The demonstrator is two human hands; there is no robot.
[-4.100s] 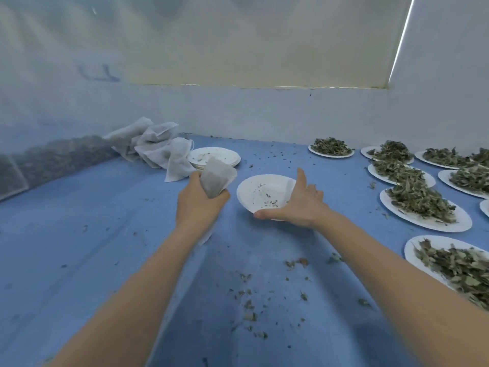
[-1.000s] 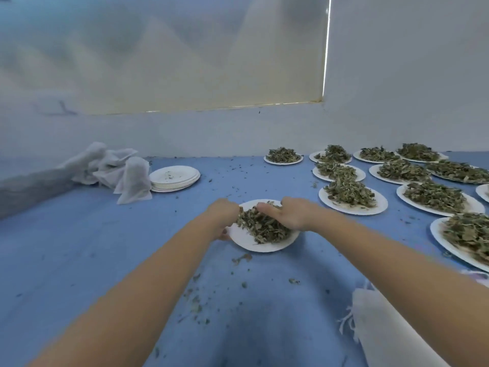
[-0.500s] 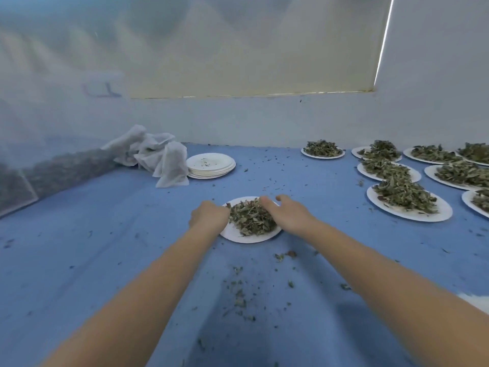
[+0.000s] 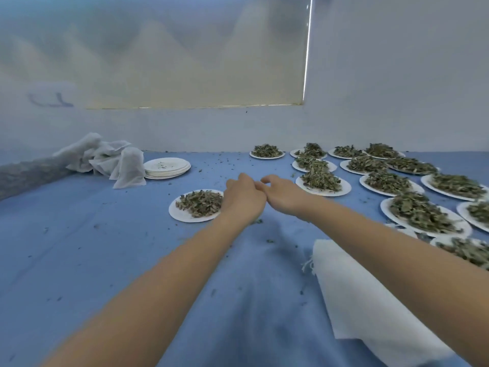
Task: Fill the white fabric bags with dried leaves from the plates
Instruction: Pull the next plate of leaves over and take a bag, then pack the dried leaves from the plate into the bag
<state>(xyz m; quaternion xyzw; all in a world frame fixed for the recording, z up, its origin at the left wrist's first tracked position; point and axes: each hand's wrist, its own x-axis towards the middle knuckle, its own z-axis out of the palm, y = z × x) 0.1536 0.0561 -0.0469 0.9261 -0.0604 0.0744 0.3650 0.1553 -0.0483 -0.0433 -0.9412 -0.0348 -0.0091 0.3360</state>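
A white plate heaped with dried leaves (image 4: 199,205) sits on the blue cloth just left of my hands. My left hand (image 4: 244,197) and my right hand (image 4: 282,193) hover side by side to the right of that plate, their fingertips meeting. The fingers are loosely curled and I see nothing held in either hand. A flat white fabric bag (image 4: 357,300) with a frayed drawstring lies on the cloth at the lower right, partly under my right forearm.
Several plates of dried leaves (image 4: 324,182) crowd the right side up to the wall. A stack of empty plates (image 4: 167,168) stands at the back left beside a pile of white bags (image 4: 111,160). Leaf crumbs dot the blue cloth (image 4: 105,260).
Both hands have come off the leaf plate and moved right of it, meeting at the fingertips. The plate now sits alone on the cloth to their left.
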